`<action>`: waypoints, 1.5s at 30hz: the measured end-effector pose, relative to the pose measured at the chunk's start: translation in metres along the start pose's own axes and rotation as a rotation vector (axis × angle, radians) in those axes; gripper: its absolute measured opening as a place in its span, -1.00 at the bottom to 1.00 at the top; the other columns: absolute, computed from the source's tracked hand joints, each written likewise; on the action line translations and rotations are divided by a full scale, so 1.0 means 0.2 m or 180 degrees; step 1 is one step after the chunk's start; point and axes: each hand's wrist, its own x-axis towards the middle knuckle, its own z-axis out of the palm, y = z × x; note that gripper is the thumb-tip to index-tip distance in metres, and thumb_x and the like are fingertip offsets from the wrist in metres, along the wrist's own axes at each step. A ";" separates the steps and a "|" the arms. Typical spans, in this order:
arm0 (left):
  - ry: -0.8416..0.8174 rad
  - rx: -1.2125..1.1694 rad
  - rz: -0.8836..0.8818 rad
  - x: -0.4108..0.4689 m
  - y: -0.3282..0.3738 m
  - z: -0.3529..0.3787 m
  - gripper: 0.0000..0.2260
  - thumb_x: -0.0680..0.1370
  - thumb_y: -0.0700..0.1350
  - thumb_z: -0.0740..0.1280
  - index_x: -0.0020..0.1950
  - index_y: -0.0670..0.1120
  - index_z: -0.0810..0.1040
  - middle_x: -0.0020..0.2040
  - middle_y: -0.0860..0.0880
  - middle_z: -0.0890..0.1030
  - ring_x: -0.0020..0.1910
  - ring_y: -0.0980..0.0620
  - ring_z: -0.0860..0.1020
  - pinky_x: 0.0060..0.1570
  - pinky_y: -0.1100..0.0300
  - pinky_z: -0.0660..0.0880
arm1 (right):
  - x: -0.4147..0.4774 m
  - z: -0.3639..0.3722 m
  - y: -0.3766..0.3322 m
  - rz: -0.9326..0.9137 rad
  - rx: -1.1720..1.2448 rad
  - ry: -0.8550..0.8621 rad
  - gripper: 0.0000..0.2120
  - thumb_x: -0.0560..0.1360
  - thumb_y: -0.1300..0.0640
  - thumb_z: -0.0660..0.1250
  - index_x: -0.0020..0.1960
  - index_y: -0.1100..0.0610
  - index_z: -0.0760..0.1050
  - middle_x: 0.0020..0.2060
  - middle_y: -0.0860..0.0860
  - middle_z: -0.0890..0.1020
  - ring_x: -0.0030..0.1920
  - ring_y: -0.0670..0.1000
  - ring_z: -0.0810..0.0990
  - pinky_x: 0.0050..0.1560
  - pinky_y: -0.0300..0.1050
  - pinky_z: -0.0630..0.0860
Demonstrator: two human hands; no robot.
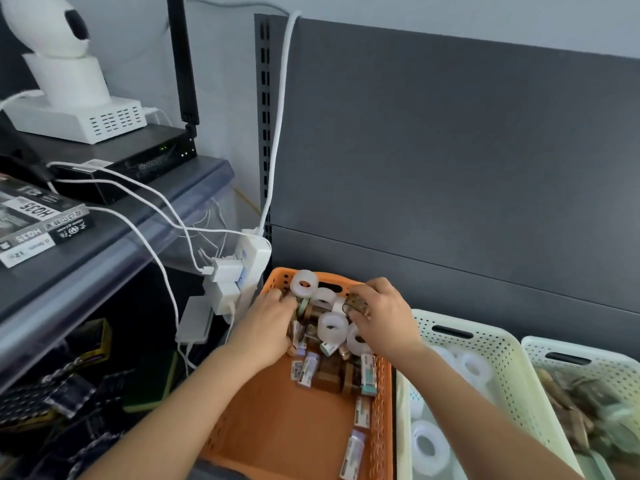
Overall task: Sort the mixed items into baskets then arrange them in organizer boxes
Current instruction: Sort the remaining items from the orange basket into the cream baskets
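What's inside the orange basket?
White tape rolls, brown patterned rolls and small labelled packs, piled at its far end. Left hand and right hand hide whatever lies beneath.

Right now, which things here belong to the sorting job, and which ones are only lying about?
For the job: orange basket, white rolls, small packets, brown roll held by the right grip, cream basket, far-right basket.
Lying about: power strip, white camera, black router, labelled box.
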 end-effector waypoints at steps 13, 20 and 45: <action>0.0691 -0.1894 0.0326 -0.18 0.61 -0.02 -0.64 0.41 -0.11 0.49 0.18 0.03 0.53 0.10 0.16 0.46 0.12 0.14 0.45 0.09 0.21 0.40 | -0.51 -0.39 0.19 0.0245 0.0582 0.0524 -0.67 0.44 0.09 0.42 0.20 0.04 0.54 0.06 -0.05 0.50 0.01 -0.04 0.53 -0.02 -0.21 0.46; 0.0406 -0.2169 0.0683 -0.30 1.12 0.11 -0.67 0.40 -0.10 0.49 0.14 0.02 0.56 0.05 0.13 0.48 0.06 0.16 0.48 0.07 0.28 0.41 | -0.95 -0.61 0.51 0.0748 0.0405 0.0585 -0.65 0.44 0.06 0.42 0.22 0.02 0.52 0.09 -0.08 0.51 0.00 -0.03 0.55 -0.06 -0.19 0.48; -0.0007 -0.0246 0.1911 -0.47 1.71 0.35 -0.60 0.54 -0.05 0.33 0.36 -0.09 0.44 0.35 -0.01 0.43 0.36 0.01 0.33 0.33 0.08 0.31 | -1.38 -0.84 0.97 0.1140 -0.0484 -0.0326 -0.57 0.44 0.31 0.14 0.25 0.06 0.49 0.16 -0.03 0.57 0.13 0.06 0.54 0.11 -0.04 0.52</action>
